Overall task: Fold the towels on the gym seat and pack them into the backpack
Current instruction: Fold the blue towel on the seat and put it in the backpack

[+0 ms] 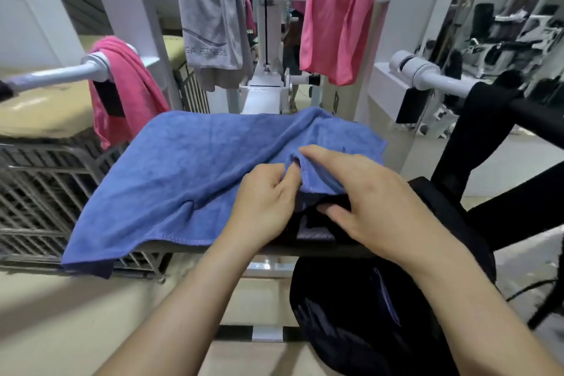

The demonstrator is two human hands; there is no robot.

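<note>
A blue towel [189, 174] lies spread over the gym seat, its near left corner hanging off the edge. My left hand [262, 207] pinches the towel's near right edge. My right hand [363, 198] also grips that edge, thumb under the fold and fingers on top. A black backpack [366, 314] sits at the seat's near right corner, partly under my right forearm. A grey towel [210, 15] and a pink towel [341, 12] hang from the machine's top bar. Another pink towel [128, 88] drapes over the left handle arm.
White machine arms [427, 76] stick out on both sides of the seat. A metal wire cage [39, 201] stands at the left. Black straps or cloth [488, 137] hang from the right arm. Other gym equipment fills the far right.
</note>
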